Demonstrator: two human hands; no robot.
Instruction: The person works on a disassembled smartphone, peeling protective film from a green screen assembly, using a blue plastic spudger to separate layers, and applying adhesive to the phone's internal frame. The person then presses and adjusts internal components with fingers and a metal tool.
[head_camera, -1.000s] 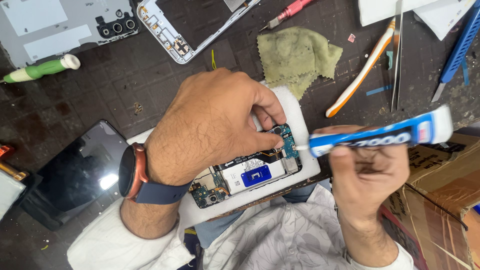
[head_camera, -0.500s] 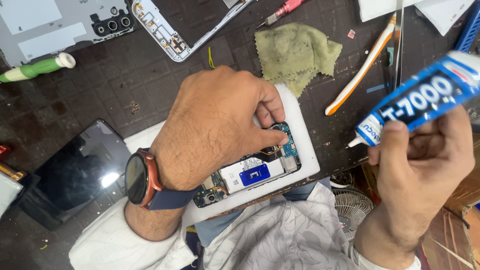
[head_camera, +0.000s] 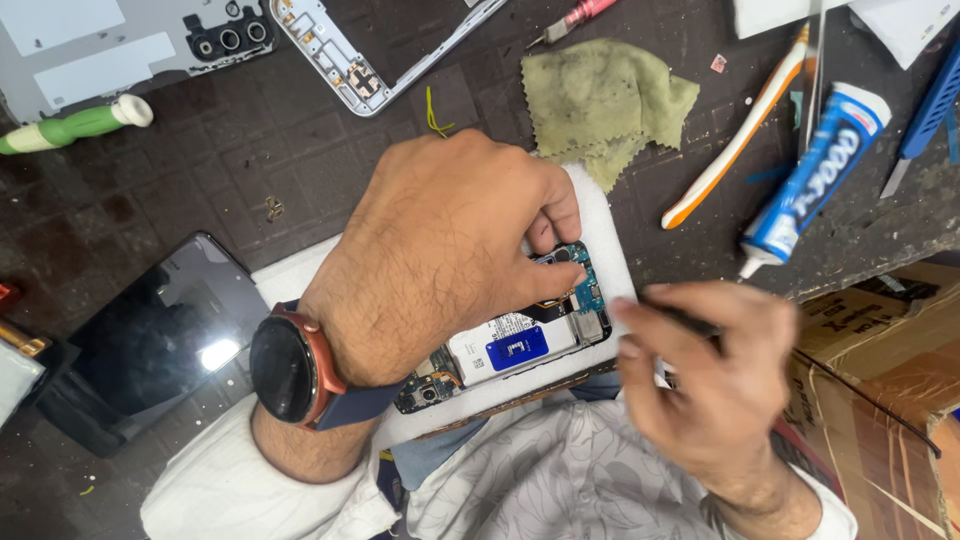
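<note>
My left hand, with a round watch on its wrist, presses down on an opened phone, thumb and fingers pinched at the circuit board near its right end. The phone lies on a white foam pad. Blurred, my right hand sits just right of the phone, fingers closed around a thin dark tool whose tip points at the phone's end. A blue and white glue tube lies on the mat at the upper right, nozzle down.
A green cloth lies behind the pad, beside an orange and white pry tool. A phone frame, a grey back cover and a green-handled tool lie at the back left. A dark screen panel is left, a cardboard box right.
My right hand lifted the glue tube off the phone, laid it on the mat at the upper right, and came back to the phone with a thin dark tool. My left hand stayed.
</note>
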